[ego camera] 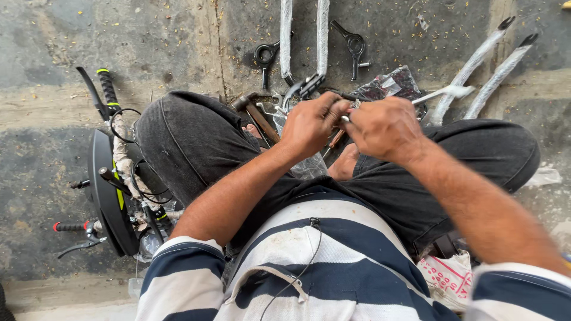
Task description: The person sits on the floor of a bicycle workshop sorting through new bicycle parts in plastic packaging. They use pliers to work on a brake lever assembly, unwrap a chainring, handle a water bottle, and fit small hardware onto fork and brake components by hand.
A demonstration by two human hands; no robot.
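Observation:
I sit on the ground with my knees apart in dark trousers. My left hand and my right hand meet in front of me, both closed around a small shiny metal part held between the fingertips. The part is mostly hidden by my fingers. Just under my hands lie a hammer with a wooden handle and clear plastic wrap. A brake caliper sits right above my left hand.
A bicycle handlebar with black grips and brake levers lies at the left. Wrapped frame tubes and wrapped fork legs lie ahead on the concrete. Two black wrenches and a plastic bag rest nearby.

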